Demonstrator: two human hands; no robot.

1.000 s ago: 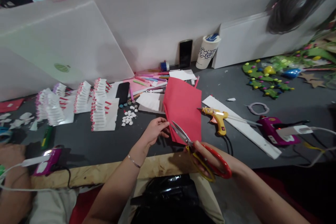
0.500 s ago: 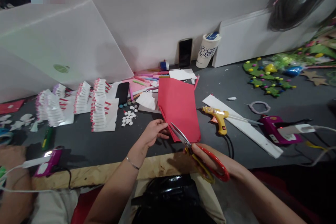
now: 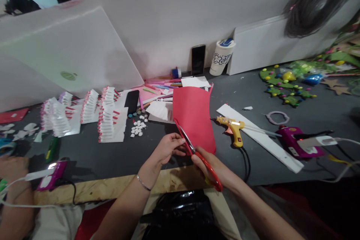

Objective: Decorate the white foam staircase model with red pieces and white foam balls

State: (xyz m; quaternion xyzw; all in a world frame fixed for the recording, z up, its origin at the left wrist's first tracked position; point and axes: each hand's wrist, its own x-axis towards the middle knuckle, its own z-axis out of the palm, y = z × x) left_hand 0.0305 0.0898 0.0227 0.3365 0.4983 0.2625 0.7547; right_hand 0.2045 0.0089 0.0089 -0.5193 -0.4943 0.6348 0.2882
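Your left fingers (image 3: pixel 176 143) pinch the left edge of the red sheet (image 3: pixel 194 110) over the worktop (image 3: pixel 137 161); your right fingers (image 3: pixel 198 162) clamp the scissors (image 3: pixel 211 172); that edge looks partly cut, its upper stretch uncut.

L hand (image 3: pixel 169 147) pinches lower L edge of red sheet (image 3: pixel 194 110); R hand (image 3: pixel 207 162) grips red-handled scissors (image 3: pixel 211 175), blades along same edge. Yellow glue gun (image 3: pixel 234 129) lies just R of sheet, its clear glue stick (image 3: pixel 263 130) crossing white strip (image 3: pixel 277 151). Behind: phone (image 3: pixel 198 59) propped upright vs. wall (image 3: pixel 174 22), next to white cup (image 3: pixel 221 58) w/ blue pattern. Black phone (image 3: pixel 132 101) lies flat, nr small white pcs (image 3: pixel 137 128). Far L: co-worker's hand (image 3: pixel 14 168), nr magenta box (image 3: pixel 57 174) w/ white plug (image 3: pixel 39 173).
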